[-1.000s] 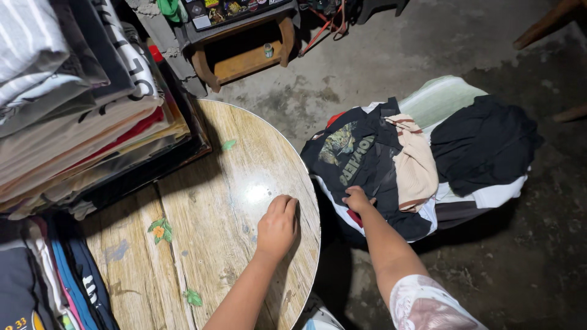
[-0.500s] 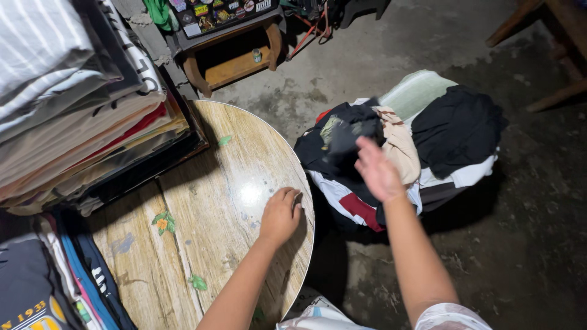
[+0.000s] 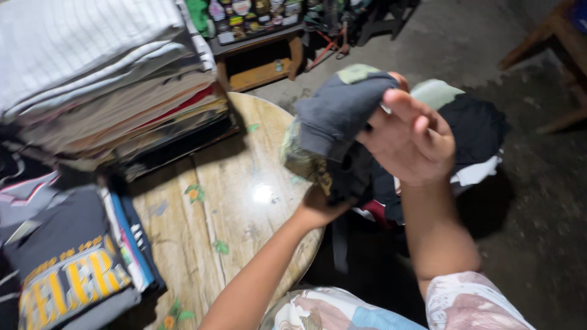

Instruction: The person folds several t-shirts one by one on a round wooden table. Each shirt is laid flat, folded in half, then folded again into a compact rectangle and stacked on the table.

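My right hand [image 3: 411, 135] is raised in front of me and grips a dark T-shirt with a printed graphic [image 3: 333, 122], which hangs bunched in the air. My left hand [image 3: 323, 206] reaches up from below and takes hold of the shirt's lower part; the fabric covers most of its fingers. Behind the shirt lies a heap of loose clothes [image 3: 471, 137] on the floor, black, pale green and white. The round wooden table [image 3: 208, 201] is under my left arm.
A tall stack of folded shirts [image 3: 104, 79] stands on the table's far left. More folded shirts [image 3: 67, 263] lie at its near left. A low wooden shelf [image 3: 260, 46] is behind the table. A wooden stool leg [image 3: 556, 43] shows at the right.
My right hand has lifted the dark shirt off the heap and up in front of me. My left hand has left the tabletop and risen to the shirt. The camera has shifted.
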